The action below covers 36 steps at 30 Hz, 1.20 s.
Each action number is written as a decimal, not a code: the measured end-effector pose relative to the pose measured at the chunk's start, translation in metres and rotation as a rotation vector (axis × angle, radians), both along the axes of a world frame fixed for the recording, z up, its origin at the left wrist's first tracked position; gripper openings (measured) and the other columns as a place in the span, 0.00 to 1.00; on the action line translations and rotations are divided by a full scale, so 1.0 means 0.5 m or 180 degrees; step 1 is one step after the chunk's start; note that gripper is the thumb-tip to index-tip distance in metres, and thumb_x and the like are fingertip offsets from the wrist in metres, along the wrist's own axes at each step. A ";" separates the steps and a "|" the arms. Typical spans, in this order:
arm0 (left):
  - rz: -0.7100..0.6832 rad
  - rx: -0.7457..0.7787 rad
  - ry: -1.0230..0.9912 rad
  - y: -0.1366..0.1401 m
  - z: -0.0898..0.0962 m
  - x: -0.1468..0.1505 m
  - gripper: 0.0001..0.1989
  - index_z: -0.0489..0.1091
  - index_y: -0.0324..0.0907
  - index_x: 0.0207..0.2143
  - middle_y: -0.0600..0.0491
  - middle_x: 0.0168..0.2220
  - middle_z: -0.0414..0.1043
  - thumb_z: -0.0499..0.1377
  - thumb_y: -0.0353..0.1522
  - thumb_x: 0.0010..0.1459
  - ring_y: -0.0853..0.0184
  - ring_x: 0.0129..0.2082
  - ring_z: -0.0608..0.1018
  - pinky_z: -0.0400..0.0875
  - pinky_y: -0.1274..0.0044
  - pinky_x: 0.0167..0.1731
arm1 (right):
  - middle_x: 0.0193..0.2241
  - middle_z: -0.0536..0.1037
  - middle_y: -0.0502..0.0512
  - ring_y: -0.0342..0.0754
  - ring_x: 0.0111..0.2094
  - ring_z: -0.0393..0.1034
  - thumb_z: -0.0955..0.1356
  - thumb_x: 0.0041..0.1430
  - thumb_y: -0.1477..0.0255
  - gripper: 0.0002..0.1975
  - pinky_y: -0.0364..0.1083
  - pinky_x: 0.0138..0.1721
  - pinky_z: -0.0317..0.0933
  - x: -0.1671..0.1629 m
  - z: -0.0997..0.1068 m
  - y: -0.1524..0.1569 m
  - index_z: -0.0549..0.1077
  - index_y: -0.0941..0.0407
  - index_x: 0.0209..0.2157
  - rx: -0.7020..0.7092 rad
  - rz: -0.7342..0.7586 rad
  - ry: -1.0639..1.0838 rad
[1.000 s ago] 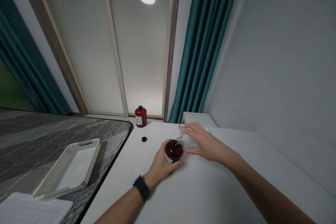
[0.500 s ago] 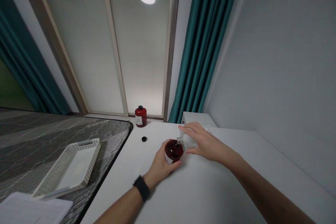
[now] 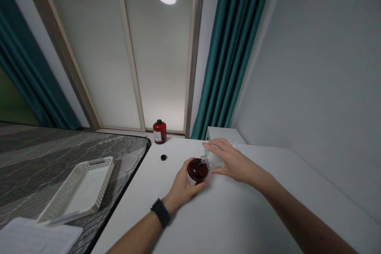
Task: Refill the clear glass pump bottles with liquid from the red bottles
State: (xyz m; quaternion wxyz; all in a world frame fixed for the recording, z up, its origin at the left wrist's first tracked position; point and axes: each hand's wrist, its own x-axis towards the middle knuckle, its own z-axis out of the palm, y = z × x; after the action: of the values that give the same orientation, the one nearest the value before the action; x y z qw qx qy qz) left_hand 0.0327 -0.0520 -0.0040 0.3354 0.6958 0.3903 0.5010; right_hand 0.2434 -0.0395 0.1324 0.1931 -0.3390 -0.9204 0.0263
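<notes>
Bottle (image 3: 197, 171) tilted in curled left hand (image 3: 182, 187) — right hand (image 3: 231, 161) clasps clear container (image 3: 214, 159) at its mouth.

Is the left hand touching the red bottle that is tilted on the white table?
Touching. The head view shows the left hand wrapped around the red bottle, fingers curled against its side.

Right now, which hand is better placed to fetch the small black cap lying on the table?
Probably the left hand: the black cap lies on its side, though it grips the tilted red bottle. The right hand rests on a clear container farther away.
</notes>
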 end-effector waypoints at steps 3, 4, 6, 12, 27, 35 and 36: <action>-0.0008 0.0014 -0.0026 0.000 -0.001 0.000 0.38 0.58 0.41 0.59 0.42 0.57 0.69 0.69 0.31 0.47 0.53 0.56 0.73 0.64 0.59 0.59 | 0.57 0.70 0.60 0.59 0.60 0.61 0.78 0.51 0.72 0.45 0.62 0.60 0.62 0.000 0.001 0.000 0.56 0.46 0.66 -0.0015 -0.0002 -0.0009; -0.0007 0.0013 -0.0037 0.000 -0.001 0.000 0.38 0.58 0.41 0.59 0.43 0.56 0.69 0.69 0.30 0.47 0.53 0.55 0.73 0.64 0.59 0.59 | 0.57 0.70 0.60 0.58 0.60 0.61 0.77 0.51 0.72 0.45 0.62 0.60 0.62 0.000 0.001 -0.001 0.56 0.46 0.66 -0.0016 -0.0001 -0.0003; -0.0015 -0.0015 -0.0050 0.000 -0.001 0.001 0.38 0.58 0.41 0.59 0.43 0.56 0.69 0.69 0.30 0.47 0.53 0.55 0.74 0.65 0.59 0.58 | 0.57 0.70 0.59 0.58 0.60 0.62 0.77 0.52 0.71 0.44 0.62 0.60 0.62 0.000 0.002 -0.001 0.56 0.45 0.66 0.0001 0.0007 0.0012; -0.0055 -0.0026 -0.0087 -0.001 0.001 0.001 0.38 0.58 0.41 0.59 0.43 0.56 0.69 0.69 0.31 0.47 0.53 0.55 0.74 0.65 0.60 0.58 | 0.57 0.69 0.60 0.58 0.60 0.61 0.77 0.52 0.71 0.45 0.62 0.60 0.61 0.001 -0.001 0.000 0.55 0.45 0.67 0.0080 0.0038 0.0015; -0.0113 -0.0049 -0.0056 -0.001 0.002 -0.001 0.37 0.57 0.41 0.59 0.43 0.56 0.69 0.69 0.31 0.48 0.54 0.55 0.73 0.65 0.61 0.58 | 0.58 0.69 0.60 0.59 0.61 0.60 0.79 0.48 0.74 0.47 0.61 0.61 0.61 0.001 0.000 0.000 0.56 0.47 0.66 0.0111 0.0072 -0.0033; -0.0094 -0.0054 -0.0062 -0.001 0.002 0.000 0.38 0.58 0.40 0.58 0.42 0.56 0.69 0.69 0.31 0.47 0.53 0.55 0.73 0.64 0.61 0.58 | 0.58 0.68 0.60 0.59 0.61 0.59 0.79 0.47 0.73 0.47 0.61 0.61 0.61 0.004 -0.006 0.006 0.57 0.47 0.65 0.0155 0.0081 -0.0048; -0.0083 -0.0058 -0.0053 -0.001 0.002 0.000 0.38 0.58 0.40 0.59 0.43 0.56 0.69 0.69 0.31 0.47 0.53 0.55 0.73 0.64 0.61 0.59 | 0.58 0.68 0.60 0.59 0.61 0.59 0.79 0.47 0.73 0.47 0.61 0.60 0.61 0.004 -0.006 0.006 0.57 0.47 0.65 0.0165 0.0084 -0.0047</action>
State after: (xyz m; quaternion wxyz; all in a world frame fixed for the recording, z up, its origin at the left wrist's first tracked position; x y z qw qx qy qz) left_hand 0.0328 -0.0524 -0.0029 0.3514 0.6935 0.3830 0.4988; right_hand 0.2453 -0.0366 0.1296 0.1946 -0.3219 -0.9266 0.0026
